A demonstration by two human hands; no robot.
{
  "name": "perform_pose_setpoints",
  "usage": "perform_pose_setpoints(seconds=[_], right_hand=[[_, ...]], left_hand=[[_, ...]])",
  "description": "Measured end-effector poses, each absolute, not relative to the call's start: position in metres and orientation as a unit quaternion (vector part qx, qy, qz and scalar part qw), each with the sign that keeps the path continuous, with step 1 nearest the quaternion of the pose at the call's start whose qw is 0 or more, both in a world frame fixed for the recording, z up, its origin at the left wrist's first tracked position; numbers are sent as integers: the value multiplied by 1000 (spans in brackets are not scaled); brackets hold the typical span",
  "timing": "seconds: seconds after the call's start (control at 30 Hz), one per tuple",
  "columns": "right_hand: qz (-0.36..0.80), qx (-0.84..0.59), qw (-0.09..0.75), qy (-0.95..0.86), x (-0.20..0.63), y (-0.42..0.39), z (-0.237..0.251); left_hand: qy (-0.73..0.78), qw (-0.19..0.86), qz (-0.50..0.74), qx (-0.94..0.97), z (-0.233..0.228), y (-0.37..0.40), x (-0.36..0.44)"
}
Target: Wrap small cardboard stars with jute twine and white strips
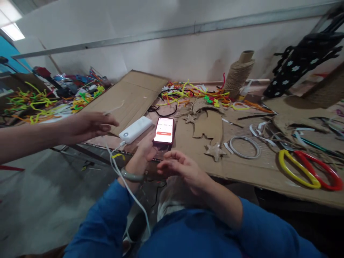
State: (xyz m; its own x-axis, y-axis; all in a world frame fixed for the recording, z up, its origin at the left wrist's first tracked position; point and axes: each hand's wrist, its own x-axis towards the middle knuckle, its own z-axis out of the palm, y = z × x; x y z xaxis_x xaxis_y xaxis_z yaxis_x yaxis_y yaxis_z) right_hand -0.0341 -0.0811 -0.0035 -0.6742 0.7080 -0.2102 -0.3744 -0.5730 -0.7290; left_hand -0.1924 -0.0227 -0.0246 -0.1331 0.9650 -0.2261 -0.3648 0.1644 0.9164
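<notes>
**Phone held up at the table edge, power bank beside it**

Head view: A smartphone stands tilted at the near edge of the cardboard-covered table, its lit screen showing a white page with a row of digits and a red bar beneath; the digits are too blurred to read. Just left of it lies a white power bank, with a white cable running from its near end down past the wrist and over the blue sleeve.

Around them lie cardboard star cut-outs, a coiled white cord, scissors with yellow and red handles, a cone of jute twine and heaps of coloured pipe cleaners. Another person's hand reaches in from the left, fingers loosely extended above a flat cardboard sheet, close to the power bank.

The left hand, a pale bangle on its wrist, grips the phone from below and behind. The right hand hovers just under the phone, fingers loosely curled and spread, holding nothing.
</notes>
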Motion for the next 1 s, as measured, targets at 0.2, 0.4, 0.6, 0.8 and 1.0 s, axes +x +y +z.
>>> perform_pose_setpoints(seconds=[0.2,0.4,0.6,0.8,1.0], right_hand=[[813,-268,324,-402,1,-79,-14],[791,-259,285,-475,11,-80,-18],[775,-266,266,-508,14,-75,-21],[772,-269,269,-509,15,-71,-20],[743,-323,333,-483,15,-66,-18]], left_hand=[[478,598,575,289,-23,-32,-195],[492,583,589,265,-24,-29,-189],[484,572,609,259,-29,-25,-188],[476,566,623,255,-36,-20,-191],[450,579,626,267,-30,-28,-190]])
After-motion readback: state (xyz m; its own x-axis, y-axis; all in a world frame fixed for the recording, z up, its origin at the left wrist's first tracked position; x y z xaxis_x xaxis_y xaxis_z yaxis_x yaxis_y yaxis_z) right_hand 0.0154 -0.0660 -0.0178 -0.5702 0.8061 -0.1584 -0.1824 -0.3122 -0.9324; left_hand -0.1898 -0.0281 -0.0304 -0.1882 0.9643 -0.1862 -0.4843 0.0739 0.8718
